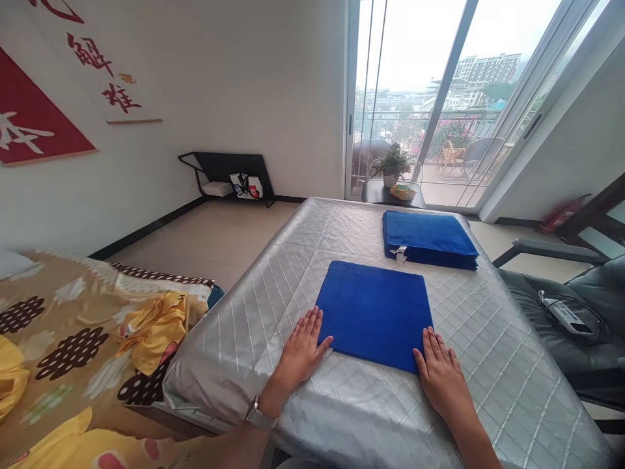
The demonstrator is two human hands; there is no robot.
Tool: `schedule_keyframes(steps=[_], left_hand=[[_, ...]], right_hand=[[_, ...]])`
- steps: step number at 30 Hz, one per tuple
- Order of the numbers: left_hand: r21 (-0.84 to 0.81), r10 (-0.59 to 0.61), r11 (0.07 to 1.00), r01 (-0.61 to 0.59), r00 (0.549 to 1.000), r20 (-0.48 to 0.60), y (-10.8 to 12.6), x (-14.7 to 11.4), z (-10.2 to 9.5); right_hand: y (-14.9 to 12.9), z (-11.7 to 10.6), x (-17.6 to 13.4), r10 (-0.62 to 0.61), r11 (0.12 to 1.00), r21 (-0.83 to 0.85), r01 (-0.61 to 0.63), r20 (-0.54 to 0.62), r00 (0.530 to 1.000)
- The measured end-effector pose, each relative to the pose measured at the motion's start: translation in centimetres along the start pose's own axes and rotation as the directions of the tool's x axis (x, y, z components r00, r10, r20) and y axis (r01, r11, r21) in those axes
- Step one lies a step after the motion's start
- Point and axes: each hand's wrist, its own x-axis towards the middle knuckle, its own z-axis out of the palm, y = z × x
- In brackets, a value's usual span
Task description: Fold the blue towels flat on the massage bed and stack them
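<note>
A flat blue cloth (374, 312), squared off like a folded towel, lies on the silver quilted table cover (273, 299) in front of me. My left hand (303, 345) rests palm down at its near left edge, fingers stretched out, a watch on the wrist. At the near right corner lies my right hand (439, 365), also flat with fingers extended, its thumb and fingertips touching the edge. Neither hand grips anything. Farther back on the right is a stack of similar blue cloths (430, 236), with white tags sticking out at its near left corner.
To the left is a bed with a patterned sheet (73, 293) and yellow fabric (159, 332). A dark armchair (590, 286) holding a white corded device (566, 316) stands at the right. Beyond the table, a potted plant (392, 163) stands before the sliding glass door.
</note>
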Motion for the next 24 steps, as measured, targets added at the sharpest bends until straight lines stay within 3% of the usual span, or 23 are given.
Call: schedule_keyframes(steps=[6, 12, 17, 21, 24], left_hand=[[-0.027, -0.002, 1.0, 0.002, 1.0, 0.0, 0.5, 0.3, -0.4], [-0.02, 0.0, 1.0, 0.0, 0.999, 0.033, 0.0, 0.4, -0.7], [0.003, -0.004, 1.0, 0.004, 0.999, 0.048, 0.4, 2.1, -1.9], [-0.051, 0.235, 0.971, -0.233, 0.971, 0.048, 5.2, 5.4, -3.5], [-0.132, 0.482, 0.872, -0.472, 0.874, 0.062, 11.0, 8.7, -3.6]], right_hand=[[1.0, -1.6, 0.5, -0.072, 0.996, -0.043, 0.074, 0.05, 0.996], [0.5, -4.7, 5.1, -0.108, 0.991, -0.08, 0.109, 0.016, 0.994], [-0.5, -3.4, 7.6, -0.03, 0.993, -0.115, 0.032, 0.017, 0.999], [-0.5, -0.9, 7.7, 0.01, 0.996, -0.087, -0.011, -0.015, 1.0], [-0.1, 0.0, 7.5, -0.01, 0.998, -0.069, 0.007, -0.033, 0.999]])
